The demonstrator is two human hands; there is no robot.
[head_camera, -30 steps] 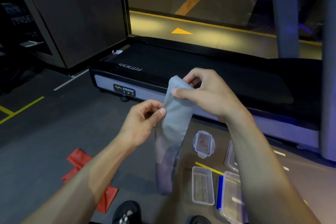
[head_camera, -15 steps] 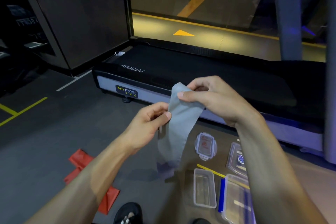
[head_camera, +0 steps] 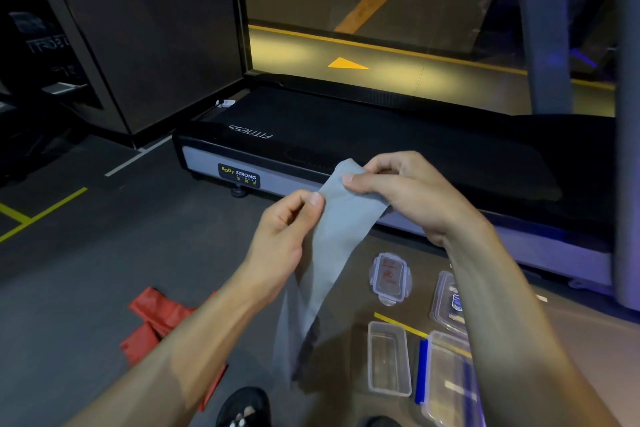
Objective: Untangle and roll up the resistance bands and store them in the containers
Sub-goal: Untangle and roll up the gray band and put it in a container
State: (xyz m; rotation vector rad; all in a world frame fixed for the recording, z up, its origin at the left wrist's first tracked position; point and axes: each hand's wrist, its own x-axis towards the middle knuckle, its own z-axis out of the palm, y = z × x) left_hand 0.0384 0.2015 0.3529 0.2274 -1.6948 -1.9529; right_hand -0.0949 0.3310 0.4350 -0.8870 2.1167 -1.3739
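Note:
A flat grey resistance band (head_camera: pixel 337 236) hangs in front of me, its lower end dangling just above the floor. My right hand (head_camera: pixel 412 191) pinches its top end between thumb and fingers. My left hand (head_camera: pixel 287 229) pinches the band's left edge a little lower. A red resistance band (head_camera: pixel 156 326) lies crumpled on the floor at lower left, partly hidden by my left forearm. A small clear open container (head_camera: pixel 389 359) sits on the floor at lower right, with a larger clear container (head_camera: pixel 450 381) beside it.
A clear lid (head_camera: pixel 391 277) and a second lid (head_camera: pixel 446 302) lie on the floor beyond the containers. A black treadmill (head_camera: pixel 346 142) spans the floor ahead. A grey post (head_camera: pixel 627 149) stands at right. My shoe (head_camera: pixel 246 407) shows at the bottom edge.
Both hands have dropped slightly with the grey band, and the band's lower end has swung a little leftward. Grips are unchanged.

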